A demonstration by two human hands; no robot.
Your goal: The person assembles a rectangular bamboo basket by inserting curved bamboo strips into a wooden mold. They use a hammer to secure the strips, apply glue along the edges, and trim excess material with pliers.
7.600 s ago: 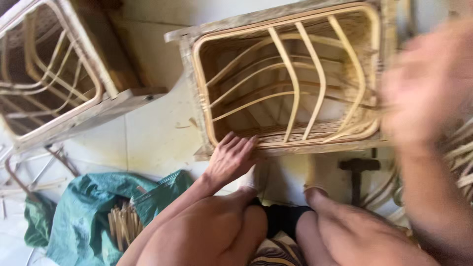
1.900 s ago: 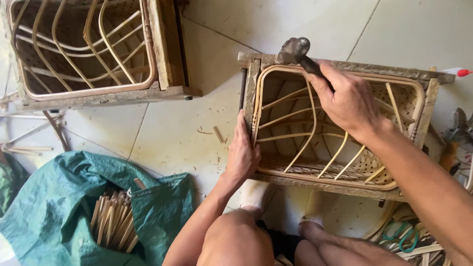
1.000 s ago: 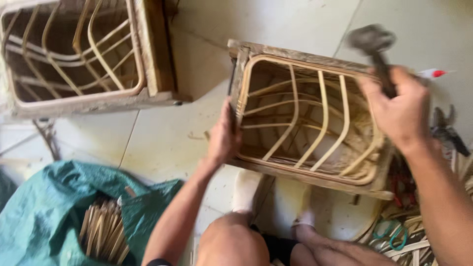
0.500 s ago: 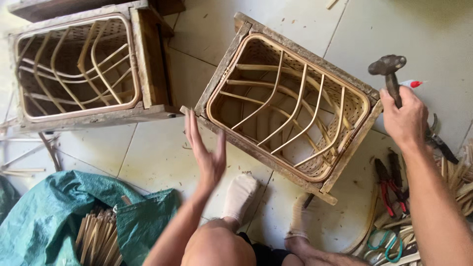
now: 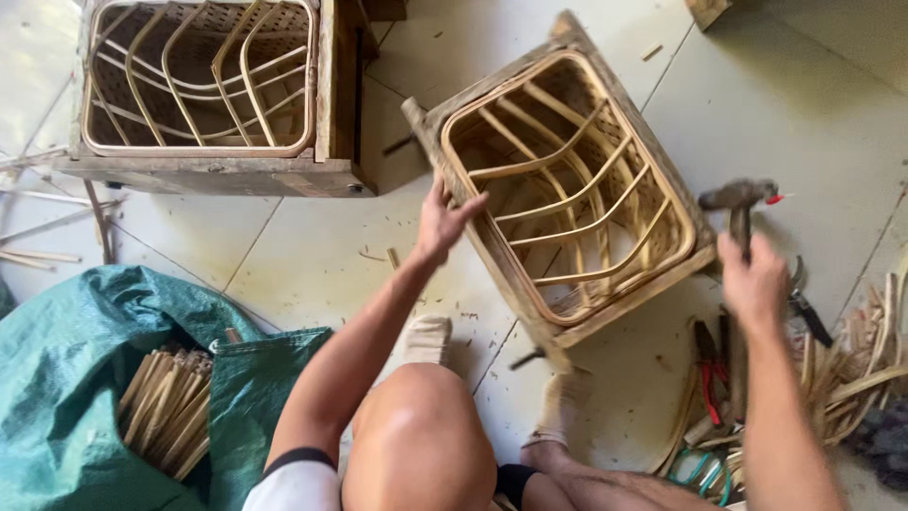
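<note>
The left hand [image 5: 443, 220] is spread, fingers apart, its fingertips on the near rim of the wooden frame [image 5: 567, 180], gripping nothing. That frame sits tilted on the tiled floor [image 5: 303, 255], one corner pointing at the person's feet, and inside it a rattan basket [image 5: 577, 203] of bent ribs fills the opening. The right hand [image 5: 754, 280] is closed around the handle of a hammer [image 5: 738, 201], head up, just off the frame's right corner and not touching it.

Further left a second frame [image 5: 208, 175] stands square, holding another ribbed basket [image 5: 194, 80]; its top is cut off by the picture's edge. Between the two frames runs a strip of bare tile, and more open floor lies in front of the left hand.

At lower left a green sack [image 5: 85, 378] gapes open with a bundle of cane sticks [image 5: 165, 412] in it. Right of the knee, red-handled pliers [image 5: 707, 374] lie among loose cane strips [image 5: 851, 360]; that heap is tangled, partly behind the right forearm, and hard to sort out. Thin rods [image 5: 43, 203] lie at the far left edge.
</note>
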